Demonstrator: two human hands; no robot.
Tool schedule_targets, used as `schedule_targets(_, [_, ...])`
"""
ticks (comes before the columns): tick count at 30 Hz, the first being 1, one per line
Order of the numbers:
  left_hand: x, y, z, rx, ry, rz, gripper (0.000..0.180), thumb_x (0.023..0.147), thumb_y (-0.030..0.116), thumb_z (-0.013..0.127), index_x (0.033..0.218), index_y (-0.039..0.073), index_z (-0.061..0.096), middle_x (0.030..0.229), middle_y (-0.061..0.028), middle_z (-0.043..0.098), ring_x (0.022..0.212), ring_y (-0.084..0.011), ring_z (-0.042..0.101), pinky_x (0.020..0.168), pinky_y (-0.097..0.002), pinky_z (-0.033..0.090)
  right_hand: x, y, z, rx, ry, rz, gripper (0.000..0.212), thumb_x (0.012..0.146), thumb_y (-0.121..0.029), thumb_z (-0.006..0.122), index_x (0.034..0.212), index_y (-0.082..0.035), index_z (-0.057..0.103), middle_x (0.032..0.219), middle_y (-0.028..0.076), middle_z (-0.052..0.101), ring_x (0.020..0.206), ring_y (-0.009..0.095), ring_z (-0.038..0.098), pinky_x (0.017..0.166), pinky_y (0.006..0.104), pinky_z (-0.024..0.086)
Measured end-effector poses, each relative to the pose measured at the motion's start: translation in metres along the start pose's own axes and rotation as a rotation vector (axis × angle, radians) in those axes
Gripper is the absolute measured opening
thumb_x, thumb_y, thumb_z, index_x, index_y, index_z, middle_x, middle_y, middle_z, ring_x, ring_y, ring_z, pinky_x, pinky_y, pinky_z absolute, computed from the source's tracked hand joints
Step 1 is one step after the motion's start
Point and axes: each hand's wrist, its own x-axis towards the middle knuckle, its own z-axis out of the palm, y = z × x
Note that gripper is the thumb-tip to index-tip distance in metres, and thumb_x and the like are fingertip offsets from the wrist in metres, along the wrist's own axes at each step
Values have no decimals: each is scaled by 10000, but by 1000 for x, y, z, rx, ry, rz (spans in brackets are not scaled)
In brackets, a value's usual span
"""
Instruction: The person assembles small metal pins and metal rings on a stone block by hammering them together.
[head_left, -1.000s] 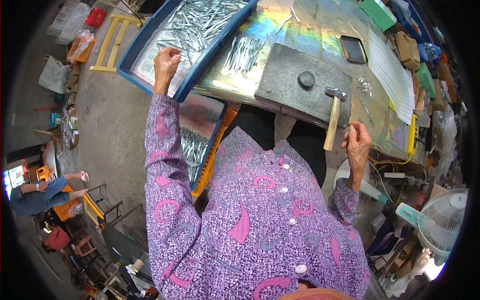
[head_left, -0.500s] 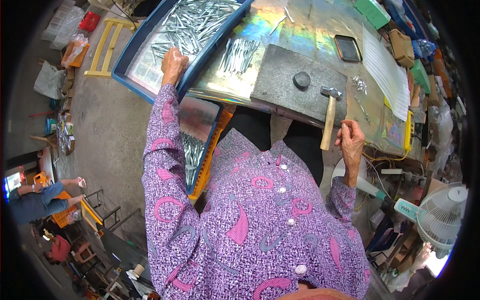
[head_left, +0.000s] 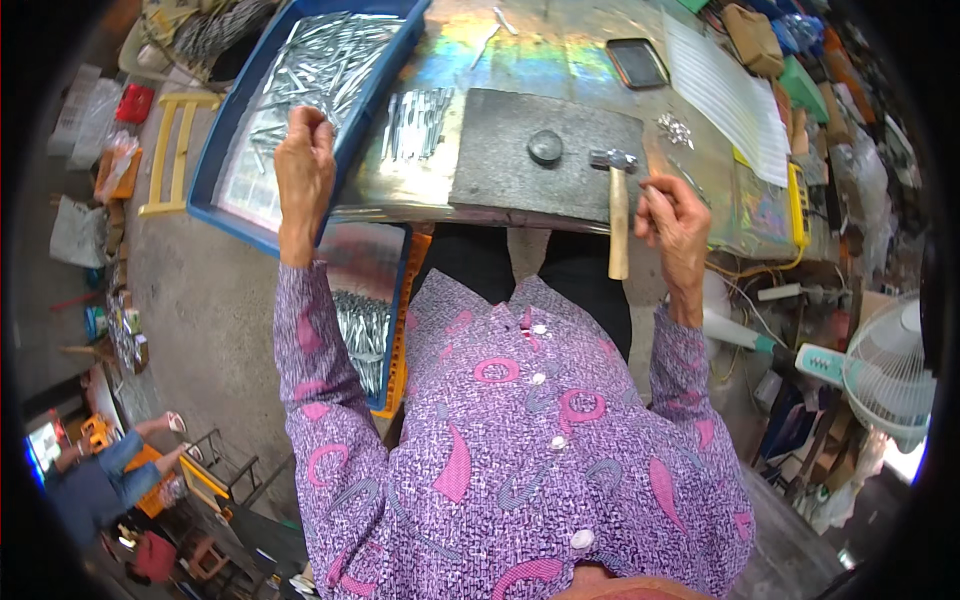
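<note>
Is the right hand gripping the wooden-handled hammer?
No, the wooden-handled hammer lies on the table edge, beside the right hand, which pinches something small instead.

Iridescent metal-topped workbench (head_left: pixel 520 60). Dark slab (head_left: pixel 545 150) at near edge, round disc (head_left: pixel 545 146) and hammer (head_left: pixel 617 215) on it. Blue tray (head_left: pixel 235 190) of metal pieces overhanging left edge; loose pieces (head_left: pixel 415 122) beside slab.

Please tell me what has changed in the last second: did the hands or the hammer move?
The left hand stayed at the edge of the blue tray of metal pieces, fingers closed on some. The right hand stayed beside the hammer, not gripping it. The hammer remains on the dark slab, as does the round disc.
</note>
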Motion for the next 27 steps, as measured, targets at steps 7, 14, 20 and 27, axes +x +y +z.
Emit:
schedule_targets(7, [-58, 99, 35, -407, -257, 304, 134, 768, -61, 593, 887, 0, 609, 789, -83, 640, 733, -131, 625, 645, -236, 476, 12, -26, 38, 163, -132, -150, 212, 870, -105, 537, 1038, 21, 563, 777, 39, 586, 640, 57, 571, 481, 164, 423])
schedule_targets(14, [-63, 115, 54, -450, -377, 337, 127, 752, -66, 608, 862, -3, 619, 777, -76, 636, 729, -135, 617, 642, -232, 470, 8, -4, 34, 175, -248, -69, 172, 853, -134, 591, 919, 24, 608, 642, 18, 577, 536, 45, 552, 431, 165, 421])
schedule_targets(20, [-63, 124, 56, -547, -411, 294, 179, 719, -79, 624, 882, -7, 604, 777, -68, 623, 739, -129, 607, 643, -237, 469, 0, -2, 25, 151, -373, 89, 133, 853, -111, 573, 874, 21, 582, 647, 25, 569, 513, 46, 536, 402, 170, 396])
schedule_targets(27, [-75, 152, 65, -1221, -397, -255, 286, 763, -29, 640, 1036, -14, 556, 853, -57, 600, 742, -107, 580, 680, -233, 483, -17, -2, 35, 402, -299, 170, 130, 868, -113, 557, 844, 13, 535, 631, 12, 527, 488, 46, 459, 412, 184, 351])
